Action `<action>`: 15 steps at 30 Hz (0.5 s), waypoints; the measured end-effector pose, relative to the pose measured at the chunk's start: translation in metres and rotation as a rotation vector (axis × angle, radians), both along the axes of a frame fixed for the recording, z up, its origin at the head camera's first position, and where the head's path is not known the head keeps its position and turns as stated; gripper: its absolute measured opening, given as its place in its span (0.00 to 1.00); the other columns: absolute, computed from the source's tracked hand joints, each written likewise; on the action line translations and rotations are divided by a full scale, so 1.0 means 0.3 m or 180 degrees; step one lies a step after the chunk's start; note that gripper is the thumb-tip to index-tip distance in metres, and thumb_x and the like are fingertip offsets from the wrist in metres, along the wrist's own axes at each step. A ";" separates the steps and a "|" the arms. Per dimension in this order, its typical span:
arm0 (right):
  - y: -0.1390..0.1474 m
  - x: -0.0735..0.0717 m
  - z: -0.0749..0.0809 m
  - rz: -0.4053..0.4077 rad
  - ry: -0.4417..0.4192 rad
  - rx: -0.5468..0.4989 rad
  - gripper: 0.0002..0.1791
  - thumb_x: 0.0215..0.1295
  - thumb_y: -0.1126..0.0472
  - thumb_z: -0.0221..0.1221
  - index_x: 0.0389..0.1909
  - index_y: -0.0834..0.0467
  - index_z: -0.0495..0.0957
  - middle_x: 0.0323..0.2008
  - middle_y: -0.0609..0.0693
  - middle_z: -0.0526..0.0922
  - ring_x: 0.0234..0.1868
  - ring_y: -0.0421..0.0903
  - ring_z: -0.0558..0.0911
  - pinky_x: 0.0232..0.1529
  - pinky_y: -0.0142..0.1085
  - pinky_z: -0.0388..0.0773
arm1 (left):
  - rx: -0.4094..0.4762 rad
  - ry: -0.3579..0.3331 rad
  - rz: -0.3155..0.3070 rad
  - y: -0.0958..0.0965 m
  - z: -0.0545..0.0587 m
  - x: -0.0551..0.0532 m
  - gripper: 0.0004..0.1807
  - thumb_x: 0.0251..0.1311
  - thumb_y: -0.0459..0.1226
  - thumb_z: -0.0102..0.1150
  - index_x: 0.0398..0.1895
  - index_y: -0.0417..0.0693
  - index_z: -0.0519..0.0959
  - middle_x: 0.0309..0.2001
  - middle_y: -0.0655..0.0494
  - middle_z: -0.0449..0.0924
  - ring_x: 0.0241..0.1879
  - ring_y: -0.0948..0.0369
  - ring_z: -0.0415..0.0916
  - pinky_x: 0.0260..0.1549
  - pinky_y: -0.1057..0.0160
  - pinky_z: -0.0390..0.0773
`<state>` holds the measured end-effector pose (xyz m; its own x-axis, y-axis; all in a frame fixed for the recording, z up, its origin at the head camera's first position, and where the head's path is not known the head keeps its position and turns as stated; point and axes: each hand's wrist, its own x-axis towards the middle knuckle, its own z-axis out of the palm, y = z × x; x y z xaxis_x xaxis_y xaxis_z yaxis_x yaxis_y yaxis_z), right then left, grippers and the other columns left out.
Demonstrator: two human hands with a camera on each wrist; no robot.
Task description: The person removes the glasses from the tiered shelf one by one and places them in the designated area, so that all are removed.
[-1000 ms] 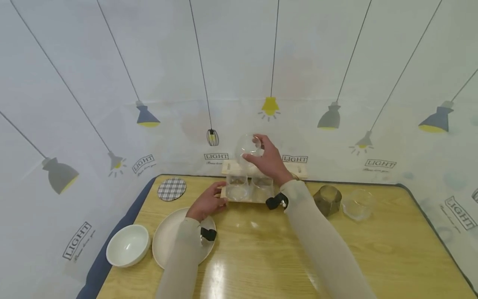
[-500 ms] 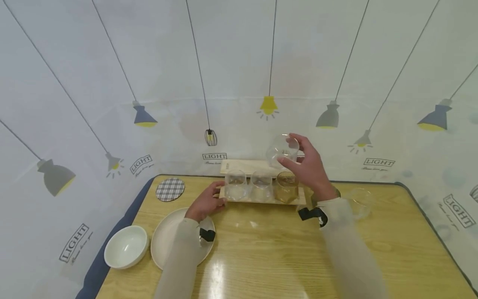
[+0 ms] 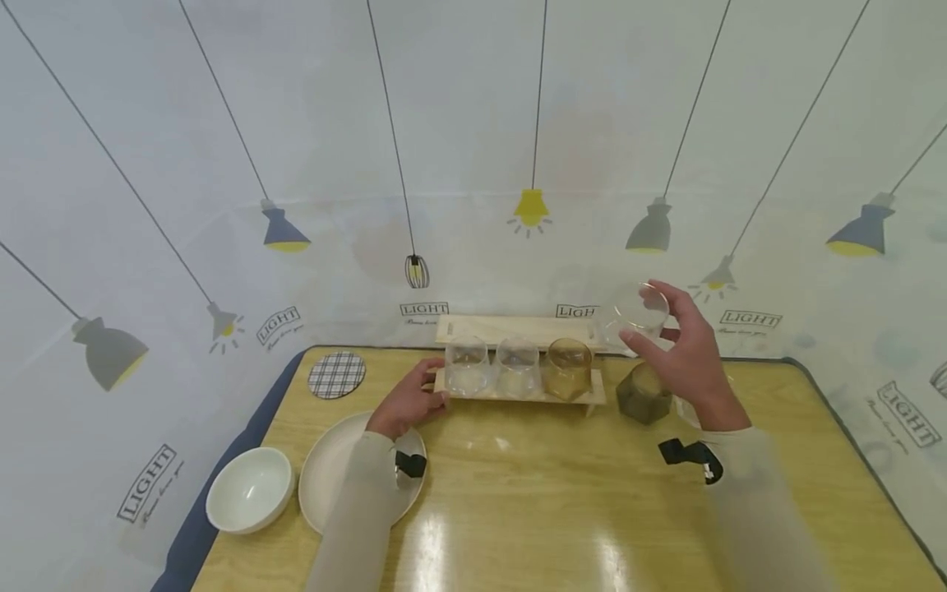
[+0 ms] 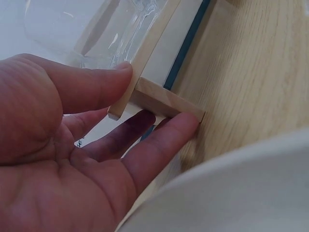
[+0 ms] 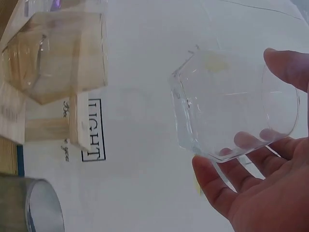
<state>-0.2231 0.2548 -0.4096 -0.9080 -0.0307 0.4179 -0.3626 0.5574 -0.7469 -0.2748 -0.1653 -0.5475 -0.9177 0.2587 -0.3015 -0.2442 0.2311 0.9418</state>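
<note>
A clear, colourless glass tumbler with a faceted lower body, thick base and round rim is held up off the yellow wood-grain tabletop, near the right end of a pale wooden two-tier rack. Its mouth faces upward.

On the rack's lower tier stand three glasses in a row: two clear faceted glasses and one amber faceted glass. One smoky grey-green glass stands on the tabletop beyond the rack's right end; beside it, clear glass shows partly behind the right wrist. To the left are one checked round coaster, one beige round plate and one white round bowl.

The right hand grasps the tumbler, thumb and fingers spread wide around its sides. The left hand grips the rack's left end, thumb on the board's edge, fingers underneath touching the leg.
</note>
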 end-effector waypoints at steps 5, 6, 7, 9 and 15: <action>0.097 0.033 -0.016 -0.0233 0.0072 0.0092 0.42 0.69 0.57 0.70 0.80 0.49 0.63 0.70 0.57 0.75 0.67 0.29 0.69 0.52 0.20 0.69 | -0.0008 -0.0015 0.0038 0.008 0.005 0.000 0.36 0.73 0.27 0.59 0.80 0.56 0.63 0.77 0.38 0.65 0.64 0.48 0.77 0.59 0.51 0.84; 0.116 0.039 -0.022 -0.0288 0.0044 0.0084 0.42 0.69 0.57 0.70 0.80 0.49 0.63 0.69 0.57 0.75 0.66 0.28 0.69 0.51 0.20 0.69 | -0.0029 -0.0013 0.0044 0.009 0.006 0.000 0.36 0.73 0.27 0.59 0.80 0.56 0.62 0.77 0.38 0.65 0.64 0.48 0.76 0.59 0.51 0.84; 0.135 0.045 -0.029 -0.0335 0.0004 0.0074 0.42 0.69 0.56 0.70 0.80 0.50 0.63 0.69 0.57 0.75 0.65 0.27 0.69 0.50 0.19 0.69 | -0.0040 -0.0020 0.0053 0.010 0.006 0.001 0.36 0.73 0.27 0.59 0.80 0.56 0.62 0.77 0.38 0.65 0.64 0.48 0.76 0.58 0.51 0.84; 0.171 0.059 -0.044 -0.0435 -0.0107 0.0053 0.42 0.69 0.54 0.70 0.80 0.49 0.63 0.69 0.55 0.74 0.64 0.26 0.68 0.49 0.18 0.69 | -0.0068 -0.0027 0.0046 0.012 0.005 0.004 0.36 0.73 0.27 0.59 0.80 0.55 0.62 0.77 0.39 0.64 0.65 0.47 0.75 0.58 0.51 0.84; 0.281 0.086 -0.091 -0.0604 -0.0214 0.0097 0.42 0.70 0.53 0.69 0.81 0.47 0.62 0.66 0.41 0.73 0.61 0.22 0.66 0.48 0.18 0.67 | -0.0045 -0.0019 0.0030 0.012 0.006 0.001 0.36 0.73 0.26 0.60 0.80 0.55 0.62 0.76 0.38 0.65 0.64 0.47 0.76 0.58 0.50 0.84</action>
